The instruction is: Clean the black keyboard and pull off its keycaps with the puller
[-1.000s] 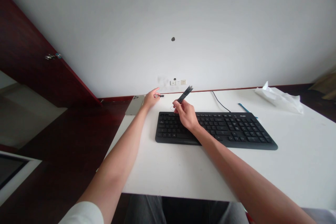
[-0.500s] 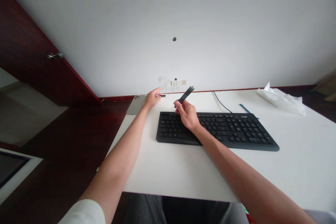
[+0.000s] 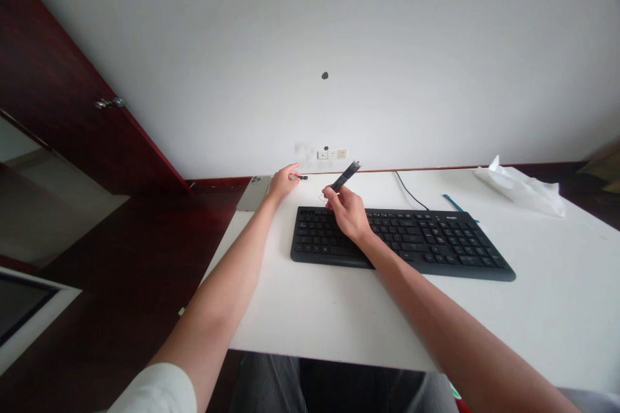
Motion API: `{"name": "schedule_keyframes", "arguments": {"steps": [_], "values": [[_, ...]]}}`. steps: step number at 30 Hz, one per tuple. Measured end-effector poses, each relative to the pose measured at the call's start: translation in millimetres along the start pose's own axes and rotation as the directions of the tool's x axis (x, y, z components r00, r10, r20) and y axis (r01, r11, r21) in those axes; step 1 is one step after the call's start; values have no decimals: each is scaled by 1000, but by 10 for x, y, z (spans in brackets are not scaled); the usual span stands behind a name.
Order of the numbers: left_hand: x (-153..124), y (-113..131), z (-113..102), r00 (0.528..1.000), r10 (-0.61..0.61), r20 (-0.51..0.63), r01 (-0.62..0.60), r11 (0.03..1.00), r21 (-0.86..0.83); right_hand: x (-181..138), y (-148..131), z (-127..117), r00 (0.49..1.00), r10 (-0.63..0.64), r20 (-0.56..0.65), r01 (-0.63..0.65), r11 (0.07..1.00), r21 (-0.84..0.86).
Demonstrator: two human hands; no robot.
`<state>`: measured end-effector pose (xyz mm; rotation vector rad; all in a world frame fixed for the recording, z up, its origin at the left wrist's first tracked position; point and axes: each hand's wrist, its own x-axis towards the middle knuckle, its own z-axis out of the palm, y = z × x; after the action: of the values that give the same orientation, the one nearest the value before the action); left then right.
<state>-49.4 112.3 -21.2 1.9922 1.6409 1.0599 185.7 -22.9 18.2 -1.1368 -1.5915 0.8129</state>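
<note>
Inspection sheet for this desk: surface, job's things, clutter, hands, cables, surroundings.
Surface: white tabletop, black keyboard on it.
Job's things: dark pen-like object, small black item.
Clutter: phone beside left hand, blue strip behind keyboard, crumpled white bag far right.
Hands: right hand grips the pen-like object above the keyboard; left hand at the small black item, grip unclear.
Cables: dark cable behind keyboard, reaching far edge.
Surroundings: wall with sockets, red-brown door at left.
</note>
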Motion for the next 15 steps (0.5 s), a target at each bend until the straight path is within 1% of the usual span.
{"name": "schedule_keyframes", "arguments": {"steps": [6,10,12,15], "values": [[-21,-14,6,1000,-21,4,21,999,-43,3,-10,5,999,-46,-16,47,997,58],[-32,9,-18,998,-51,-25,48,995,-90,7,3,10,996,-84,-41,88,990,113],[-17,105,-80,999,-15,-45,11,995,-100,13,22,8,995,-90,-47,94,989,113],[-7,416,-227,988,130,-79,-136,988,-74,27,57,4,998,-51,-30,53,995,89]]}}
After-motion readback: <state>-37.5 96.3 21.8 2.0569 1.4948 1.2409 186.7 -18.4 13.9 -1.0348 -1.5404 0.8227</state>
